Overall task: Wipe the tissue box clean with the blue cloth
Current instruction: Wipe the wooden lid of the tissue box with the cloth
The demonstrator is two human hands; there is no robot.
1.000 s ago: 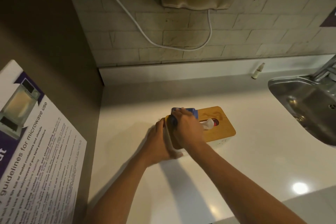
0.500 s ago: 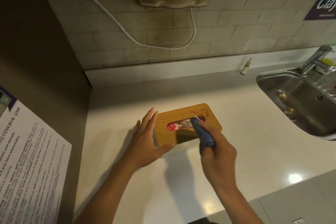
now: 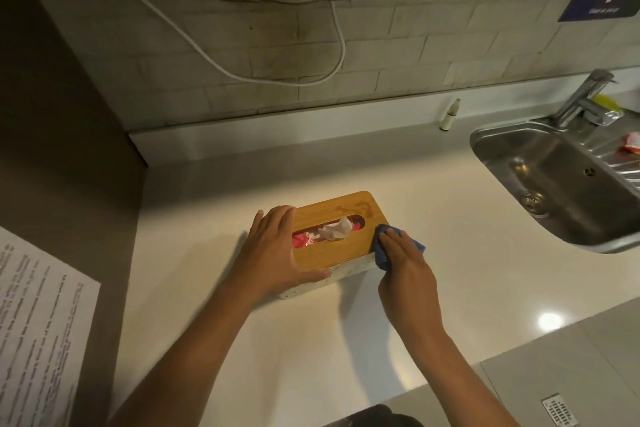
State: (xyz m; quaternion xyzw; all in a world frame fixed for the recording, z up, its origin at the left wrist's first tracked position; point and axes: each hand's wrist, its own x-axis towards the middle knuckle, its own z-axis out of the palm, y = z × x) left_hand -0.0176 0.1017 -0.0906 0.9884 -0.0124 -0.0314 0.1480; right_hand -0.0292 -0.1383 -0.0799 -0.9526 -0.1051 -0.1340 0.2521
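Both of my hands are on the tissue box [image 3: 341,215], which sits on the pale countertop [image 3: 433,288] a little way out from the tiled wall [image 3: 415,45]. My left hand [image 3: 273,250] lies flat over the box's left end, fingers spread across the bamboo lid [image 3: 346,246] and thumb hooked along the near edge, so the hand is open and pressing rather than gripping. My right hand [image 3: 403,262] is closed loosely over the blue cloth [image 3: 381,253], pushing it against the box's right near corner where the lid meets the white speckled side; a fold of cloth shows at my fingertips and another pokes out past my knuckles. A white tissue [image 3: 334,229] stands crumpled out of the lid's oval slot, with red packaging showing inside it. To the right, well apart from the box, a steel sink [image 3: 554,180] is set into the counter with a tap [image 3: 585,97] behind it. A small bottle [image 3: 450,114] stands on the ledge by the wall. A white cable [image 3: 242,69] loops down the tiles, and a printed sheet [image 3: 38,322] lies at the far left.
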